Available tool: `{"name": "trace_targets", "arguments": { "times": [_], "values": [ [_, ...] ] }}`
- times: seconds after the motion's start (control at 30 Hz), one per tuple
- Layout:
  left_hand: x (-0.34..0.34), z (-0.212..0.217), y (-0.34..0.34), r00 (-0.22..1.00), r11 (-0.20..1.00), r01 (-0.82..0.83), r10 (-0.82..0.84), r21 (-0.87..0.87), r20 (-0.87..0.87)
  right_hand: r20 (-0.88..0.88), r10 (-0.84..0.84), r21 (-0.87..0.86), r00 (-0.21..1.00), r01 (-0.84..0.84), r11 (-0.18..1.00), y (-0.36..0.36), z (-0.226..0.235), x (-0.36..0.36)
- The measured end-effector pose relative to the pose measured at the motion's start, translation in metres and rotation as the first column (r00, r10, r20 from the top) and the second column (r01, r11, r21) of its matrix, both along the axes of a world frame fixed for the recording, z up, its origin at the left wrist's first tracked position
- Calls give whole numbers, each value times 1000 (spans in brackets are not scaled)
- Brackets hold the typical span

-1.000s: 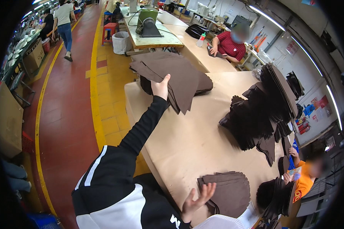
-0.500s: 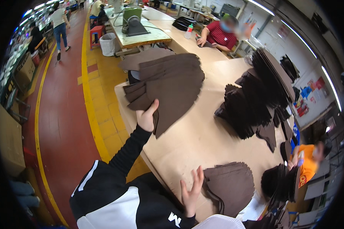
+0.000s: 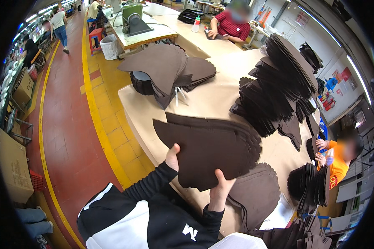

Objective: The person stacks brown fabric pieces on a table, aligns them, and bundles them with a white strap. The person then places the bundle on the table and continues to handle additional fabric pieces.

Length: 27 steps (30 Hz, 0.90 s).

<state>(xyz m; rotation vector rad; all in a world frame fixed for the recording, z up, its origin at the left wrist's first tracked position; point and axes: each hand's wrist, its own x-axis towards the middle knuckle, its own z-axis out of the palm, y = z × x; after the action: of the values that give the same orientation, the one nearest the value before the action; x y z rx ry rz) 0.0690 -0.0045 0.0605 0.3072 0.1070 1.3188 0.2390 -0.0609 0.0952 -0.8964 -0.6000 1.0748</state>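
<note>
Above the table's near edge I hold a stack of dark brown flat cut pieces (image 3: 212, 151) with scalloped edges, slightly fanned on the right. My left hand (image 3: 173, 158) grips its left side, thumb on top, fingers hidden beneath. At the lower edge my right hand (image 3: 222, 187) clasps the same stack, its thumb over the front. A similar brown stack (image 3: 258, 190) lies on the table just right of my right hand, partly covered. Farther off, more brown pieces (image 3: 158, 62) lie over a dark bundle at the table's left end.
Tall piles of brown pieces (image 3: 274, 91) stand on the right of the tan table (image 3: 212, 99). Another bundle (image 3: 307, 184) is nearer. A person in orange (image 3: 338, 162) handles pieces at right; one in red (image 3: 233, 30) works at the back. A green machine (image 3: 134, 20) stands far left.
My left hand has brought the stack nearer and turned it, uncovering the pieces at the far left end. My right hand, open and empty before, now grips the stack too.
</note>
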Motion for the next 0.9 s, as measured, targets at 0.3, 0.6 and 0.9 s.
{"name": "trace_targets", "arguments": {
  "times": [0.3,0.6,0.9],
  "values": [
    [-63,47,42,249,569,-160,814,807,-525,472,-29,106,881,-24,994,5,-6,65],
    [-52,-7,24,390,888,-65,442,454,-808,771,-55,94,635,-27,995,22,9,7],
    [-89,25,42,121,666,263,695,698,-709,791,12,62,611,-100,993,35,3,2]
  ]
}}
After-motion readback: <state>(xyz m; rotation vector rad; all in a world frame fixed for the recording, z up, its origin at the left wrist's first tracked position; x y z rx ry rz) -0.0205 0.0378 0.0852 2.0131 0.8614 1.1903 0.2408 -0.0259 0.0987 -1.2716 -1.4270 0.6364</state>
